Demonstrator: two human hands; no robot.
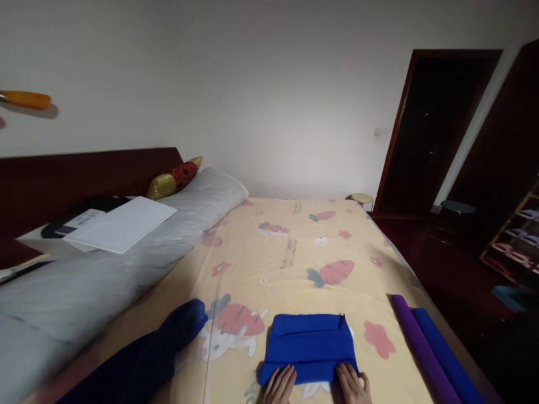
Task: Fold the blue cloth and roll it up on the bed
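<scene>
From the head camera I see both of my hands at the near edge of the bed (pixel 295 264), resting on a folded blue cloth (pixel 309 347). My left hand (pixel 280 386) lies flat on the cloth's near left corner, fingers spread and extended; my right hand (pixel 352 384) presses the near right corner in the same way. Neither hand is closed around anything: both are open, palms down, touching the fabric's front hem. The cloth sits on the yellow sheet with its carrot and rabbit print, close to the near edge and slightly right of the bed's middle.

Just to the right of it, along the bed's right edge, two rolled cloths lie side by side and touching: a purple roll (pixel 416 348) and, outside it, a blue roll (pixel 448 359). To the left, well clear of my left hand, a dark navy garment (pixel 155 353) is heaped near the near left corner. Nothing lies between my hands and the cloth.

Along the left side runs a long grey bolster (pixel 126 264); on it rest a white board (pixel 122 225) and some printed papers (pixel 76 221). A red and gold cushion (pixel 174 178) leans against the dark headboard (pixel 63 179). Beyond the far right corner I see a small stool (pixel 362 198) and an open dark doorway (pixel 433 129). A shelf (pixel 516 235) at the right holds things I cannot make out.
</scene>
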